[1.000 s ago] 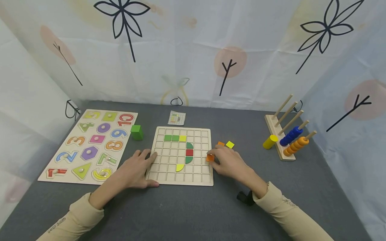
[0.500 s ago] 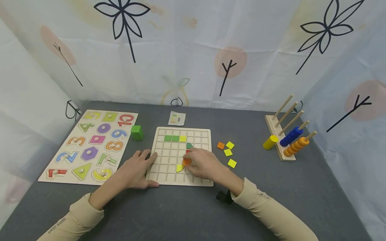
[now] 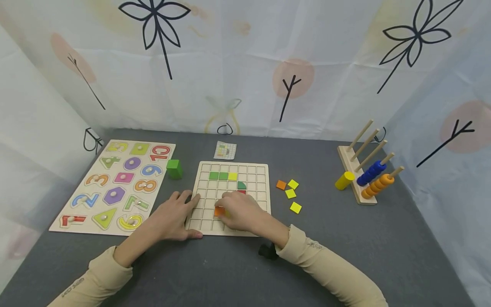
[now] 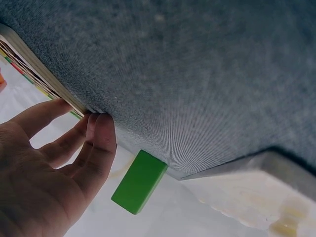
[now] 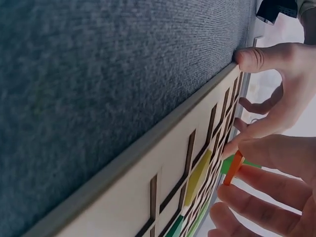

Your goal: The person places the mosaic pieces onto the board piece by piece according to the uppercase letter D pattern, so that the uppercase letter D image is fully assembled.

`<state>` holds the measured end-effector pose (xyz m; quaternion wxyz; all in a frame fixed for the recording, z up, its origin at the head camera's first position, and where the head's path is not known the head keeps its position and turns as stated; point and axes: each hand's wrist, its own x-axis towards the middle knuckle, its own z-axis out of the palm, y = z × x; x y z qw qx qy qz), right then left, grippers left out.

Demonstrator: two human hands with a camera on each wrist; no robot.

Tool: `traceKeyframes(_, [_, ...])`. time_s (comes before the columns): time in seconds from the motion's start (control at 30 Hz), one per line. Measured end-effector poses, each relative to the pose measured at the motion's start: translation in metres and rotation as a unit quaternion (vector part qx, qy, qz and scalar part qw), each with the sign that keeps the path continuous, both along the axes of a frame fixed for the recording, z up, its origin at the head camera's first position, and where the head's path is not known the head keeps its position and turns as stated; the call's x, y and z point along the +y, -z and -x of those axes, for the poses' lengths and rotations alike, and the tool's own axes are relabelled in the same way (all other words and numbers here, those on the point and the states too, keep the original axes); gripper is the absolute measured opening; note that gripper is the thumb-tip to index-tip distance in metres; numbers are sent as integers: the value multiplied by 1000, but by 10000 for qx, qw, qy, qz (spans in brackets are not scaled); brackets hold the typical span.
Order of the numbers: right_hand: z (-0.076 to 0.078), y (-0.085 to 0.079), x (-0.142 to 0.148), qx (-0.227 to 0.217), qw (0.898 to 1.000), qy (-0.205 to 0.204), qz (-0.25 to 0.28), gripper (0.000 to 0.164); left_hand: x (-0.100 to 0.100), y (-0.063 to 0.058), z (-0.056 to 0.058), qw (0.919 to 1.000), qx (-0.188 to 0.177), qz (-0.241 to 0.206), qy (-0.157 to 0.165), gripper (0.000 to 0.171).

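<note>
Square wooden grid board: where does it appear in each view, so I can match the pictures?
Head: the square wooden grid board, just below centre.
Left wrist: the board, edge-on at upper left.
Right wrist: the board, slanting from lower left toward upper right.
Shared landmark: the left hand, touching the board's edge.

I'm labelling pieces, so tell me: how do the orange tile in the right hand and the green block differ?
The orange tile is thin; the green block is thick. The right hand pinches the orange tile over the grid board, whereas the green block stands untouched near the number puzzle. Both are a single plain colour.
</note>
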<state>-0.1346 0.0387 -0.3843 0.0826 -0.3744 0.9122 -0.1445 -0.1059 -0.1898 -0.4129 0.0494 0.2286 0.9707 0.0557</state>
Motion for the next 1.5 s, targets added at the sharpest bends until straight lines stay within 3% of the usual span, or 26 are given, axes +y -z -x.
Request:
traceKeyframes(0.47, [1, 8, -4, 99, 9999, -108, 27, 14, 0, 0, 0, 10000, -41, 34, -14, 102])
traceKeyframes(0.7, [2, 11, -6, 147, 9998, -148, 69, 4, 1, 0, 0, 10000, -43, -14, -5, 102])
traceKeyframes(1.5, [4, 14, -8, 59, 9998, -63, 156, 9, -1, 3, 1, 10000, -60, -8, -13, 103])
